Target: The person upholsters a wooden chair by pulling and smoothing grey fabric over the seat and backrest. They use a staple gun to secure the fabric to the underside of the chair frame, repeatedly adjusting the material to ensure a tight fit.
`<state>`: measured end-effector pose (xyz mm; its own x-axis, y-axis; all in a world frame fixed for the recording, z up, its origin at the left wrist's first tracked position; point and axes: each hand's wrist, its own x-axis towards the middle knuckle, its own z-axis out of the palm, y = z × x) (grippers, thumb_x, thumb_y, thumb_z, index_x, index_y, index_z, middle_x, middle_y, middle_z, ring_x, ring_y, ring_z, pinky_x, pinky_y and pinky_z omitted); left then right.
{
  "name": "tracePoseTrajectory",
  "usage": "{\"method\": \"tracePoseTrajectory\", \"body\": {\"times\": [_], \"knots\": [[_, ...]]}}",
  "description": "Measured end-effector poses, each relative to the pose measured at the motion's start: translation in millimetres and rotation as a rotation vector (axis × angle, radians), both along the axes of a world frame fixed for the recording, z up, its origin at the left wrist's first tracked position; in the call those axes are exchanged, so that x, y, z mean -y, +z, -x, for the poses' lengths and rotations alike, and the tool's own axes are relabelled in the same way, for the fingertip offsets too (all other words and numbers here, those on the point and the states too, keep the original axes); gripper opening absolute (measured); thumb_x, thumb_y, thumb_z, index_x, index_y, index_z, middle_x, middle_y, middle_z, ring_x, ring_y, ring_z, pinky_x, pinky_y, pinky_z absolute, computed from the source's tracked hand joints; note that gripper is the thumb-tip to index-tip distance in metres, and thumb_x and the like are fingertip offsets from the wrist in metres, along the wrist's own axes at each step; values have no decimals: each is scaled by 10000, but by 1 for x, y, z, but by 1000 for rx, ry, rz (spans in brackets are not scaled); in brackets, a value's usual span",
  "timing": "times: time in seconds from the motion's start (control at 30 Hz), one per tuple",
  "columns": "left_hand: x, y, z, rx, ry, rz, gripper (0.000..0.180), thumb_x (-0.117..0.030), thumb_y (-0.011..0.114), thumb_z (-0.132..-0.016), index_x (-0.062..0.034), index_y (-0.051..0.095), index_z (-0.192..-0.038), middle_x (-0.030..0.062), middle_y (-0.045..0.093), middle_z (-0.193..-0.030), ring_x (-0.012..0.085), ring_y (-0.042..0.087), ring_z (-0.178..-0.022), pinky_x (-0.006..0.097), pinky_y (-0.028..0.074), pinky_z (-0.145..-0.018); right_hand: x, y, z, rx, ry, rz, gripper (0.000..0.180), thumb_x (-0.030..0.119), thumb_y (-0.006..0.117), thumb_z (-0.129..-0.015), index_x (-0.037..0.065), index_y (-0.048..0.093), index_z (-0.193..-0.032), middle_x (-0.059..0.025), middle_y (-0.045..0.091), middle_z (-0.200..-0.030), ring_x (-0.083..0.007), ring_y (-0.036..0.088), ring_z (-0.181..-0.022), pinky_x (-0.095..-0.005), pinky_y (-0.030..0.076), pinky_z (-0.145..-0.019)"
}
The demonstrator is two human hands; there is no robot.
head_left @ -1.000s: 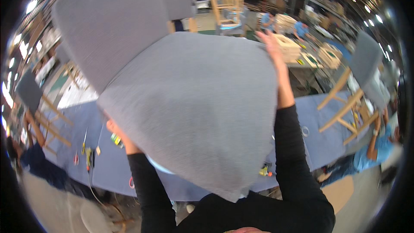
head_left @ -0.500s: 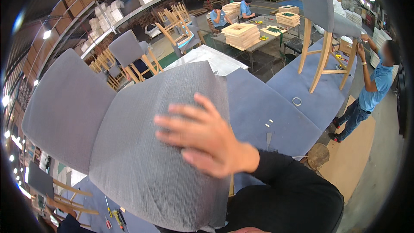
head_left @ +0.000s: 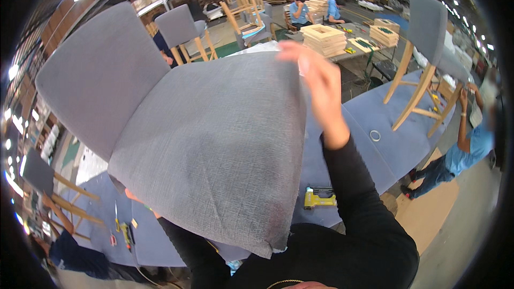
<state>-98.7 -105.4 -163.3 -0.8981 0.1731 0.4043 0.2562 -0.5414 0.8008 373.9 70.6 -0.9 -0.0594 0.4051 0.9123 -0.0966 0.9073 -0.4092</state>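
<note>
A grey fabric chair fills the middle of the head view, its padded seat (head_left: pixel 203 139) toward me and its backrest (head_left: pixel 101 75) at the left. My right hand (head_left: pixel 318 83) is at the seat's far right corner, fingers stretched over the edge and somewhat blurred. Beneath the seat's near left edge, a small part of my left hand (head_left: pixel 134 196) shows; the seat hides most of its fingers. Loose creases run across the fabric near the front corner. A yellow staple gun (head_left: pixel 319 198) lies on the table right of the seat.
Blue padding covers the table (head_left: pixel 396 152), where a tape ring (head_left: pixel 375 135) lies. Hand tools (head_left: pixel 127 235) rest at the near left. Co-workers handle another grey chair (head_left: pixel 428 32) at right and one (head_left: pixel 37 171) at left. Stacked wooden frames (head_left: pixel 324 40) stand farther back.
My right hand has gone from the seat's surface to its far right corner. Part of my left hand now shows below the seat. The yellow staple gun has come into sight as the view shifted.
</note>
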Motion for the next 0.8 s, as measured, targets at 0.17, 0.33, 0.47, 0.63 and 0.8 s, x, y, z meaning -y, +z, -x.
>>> {"method": "tracePoseTrajectory", "body": {"times": [0.17, 0.33, 0.47, 0.63, 0.8], "knots": [[-17, -3, -13, 20, -43, -39, 634, -437, 584, -1056, -111, 382, -551, -59, 414, -546, 39, 314, -514, 275, 262, -476, -144, -6, -29, 103, 8, 469, 500, 410, 470, -1061, 13, 719, -1236, -134, 707, -1257, -235, 605, -1225, -367, 414, -1086], [-5, -4, -10, 10, -34, -51, 633, -438, 584, -1055, -115, 380, -551, -59, 413, -547, 39, 312, -514, 275, 259, -477, -123, 12, 22, 305, 141, 353, 539, 482, 488, -1041, 41, 738, -1225, -125, 711, -1252, -248, 596, -1240, -342, 425, -1052], [-4, -5, -7, 6, -38, -55, 632, -439, 584, -1055, -118, 378, -551, -60, 413, -547, 39, 312, -514, 275, 258, -477, -87, 10, 28, 377, 96, 398, 477, 433, 493, -1043, 63, 781, -1130, -71, 755, -1166, -226, 655, -1177, -318, 485, -985], [-5, -4, -7, -1, -43, -54, 631, -441, 584, -1055, -122, 376, -552, -61, 412, -548, 38, 310, -515, 275, 255, -478, -42, 13, 31, 525, -90, 54, 468, 456, 448, -1056, 151, 800, -1090, -36, 733, -1241, -242, 610, -1263, -409, 359, -1117], [-1, -5, -9, -1, -39, -56, 630, -442, 584, -1054, -126, 374, -552, -61, 412, -548, 38, 309, -515, 275, 253, -479, 35, 18, 36, 564, -2, -9, 452, 419, 420, -1063, 163, 791, -1085, -19, 728, -1258, -246, 575, -1308, -487, 267, -1156]]}}
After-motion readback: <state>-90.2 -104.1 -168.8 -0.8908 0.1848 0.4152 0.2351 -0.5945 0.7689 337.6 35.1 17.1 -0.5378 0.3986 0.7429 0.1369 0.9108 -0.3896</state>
